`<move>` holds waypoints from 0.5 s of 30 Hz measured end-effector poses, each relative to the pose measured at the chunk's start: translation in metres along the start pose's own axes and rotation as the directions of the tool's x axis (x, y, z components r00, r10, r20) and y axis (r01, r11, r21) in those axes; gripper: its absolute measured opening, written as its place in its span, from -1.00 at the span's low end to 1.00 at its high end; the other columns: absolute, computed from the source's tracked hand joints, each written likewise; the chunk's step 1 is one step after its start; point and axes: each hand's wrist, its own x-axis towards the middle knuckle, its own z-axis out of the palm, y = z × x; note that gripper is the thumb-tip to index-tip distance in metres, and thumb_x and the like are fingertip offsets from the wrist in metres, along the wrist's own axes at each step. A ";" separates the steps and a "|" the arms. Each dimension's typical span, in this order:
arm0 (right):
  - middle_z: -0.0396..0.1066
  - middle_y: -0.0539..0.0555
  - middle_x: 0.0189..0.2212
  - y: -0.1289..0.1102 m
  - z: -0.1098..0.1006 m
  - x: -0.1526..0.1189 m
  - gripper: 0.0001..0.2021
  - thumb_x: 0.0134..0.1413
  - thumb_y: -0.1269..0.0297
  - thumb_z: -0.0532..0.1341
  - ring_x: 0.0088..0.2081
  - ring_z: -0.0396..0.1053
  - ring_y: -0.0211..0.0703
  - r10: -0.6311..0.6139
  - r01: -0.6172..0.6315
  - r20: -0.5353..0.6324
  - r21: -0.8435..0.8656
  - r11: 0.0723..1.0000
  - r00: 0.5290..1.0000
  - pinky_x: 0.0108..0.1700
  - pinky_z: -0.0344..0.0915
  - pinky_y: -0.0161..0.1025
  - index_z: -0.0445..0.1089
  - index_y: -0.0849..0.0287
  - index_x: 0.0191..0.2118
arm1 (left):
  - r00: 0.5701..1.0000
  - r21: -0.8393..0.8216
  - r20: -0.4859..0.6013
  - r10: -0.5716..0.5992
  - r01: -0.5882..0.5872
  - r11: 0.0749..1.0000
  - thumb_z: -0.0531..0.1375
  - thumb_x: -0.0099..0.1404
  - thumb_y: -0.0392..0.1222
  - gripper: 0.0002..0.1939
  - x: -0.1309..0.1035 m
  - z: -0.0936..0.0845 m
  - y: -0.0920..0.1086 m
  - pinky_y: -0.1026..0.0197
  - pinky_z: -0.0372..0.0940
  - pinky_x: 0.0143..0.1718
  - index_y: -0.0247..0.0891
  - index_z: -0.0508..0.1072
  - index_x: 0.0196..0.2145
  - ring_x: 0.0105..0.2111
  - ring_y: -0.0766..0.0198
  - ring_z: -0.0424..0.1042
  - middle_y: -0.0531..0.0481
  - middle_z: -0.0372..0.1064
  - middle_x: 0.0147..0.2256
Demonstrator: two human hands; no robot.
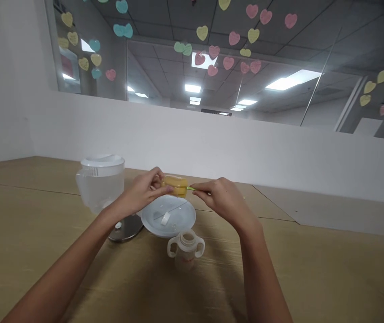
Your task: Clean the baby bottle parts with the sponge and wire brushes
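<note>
My left hand (143, 189) is closed on a glossy yellow-orange piece (178, 185), held sideways above a bowl; its exact kind is unclear. At its right end, my right hand (223, 197) pinches a thin bright green stick (191, 188) whose tip meets the yellow piece. Whether the stick goes inside cannot be made out. Below both hands sits a white bowl (150, 226) with a small white cap-like part (165, 219) and a thin straw-like strip in it. In front of the bowl stands an uncapped baby bottle (185, 258) with two white side handles.
To the left stands a clear lidded pitcher (106, 186). A dark, shiny round base (126, 229) lies partly beneath the bowl's left side. The brown-covered table (43, 233) reaches a white wall (212, 143), with a window and heart-shaped notes above.
</note>
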 end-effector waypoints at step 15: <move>0.43 0.00 -0.53 0.009 0.001 -0.001 -0.78 0.12 0.32 0.11 -0.55 0.18 -0.31 -0.018 0.015 0.030 0.100 0.995 0.999 -0.44 0.01 -0.34 0.49 0.10 -0.20 | 0.994 0.052 -0.038 0.098 -0.096 0.994 0.26 0.02 0.03 -0.54 -0.002 0.002 0.006 0.22 0.29 -0.35 -0.23 0.38 -0.15 -0.37 0.25 0.37 0.01 0.42 -0.31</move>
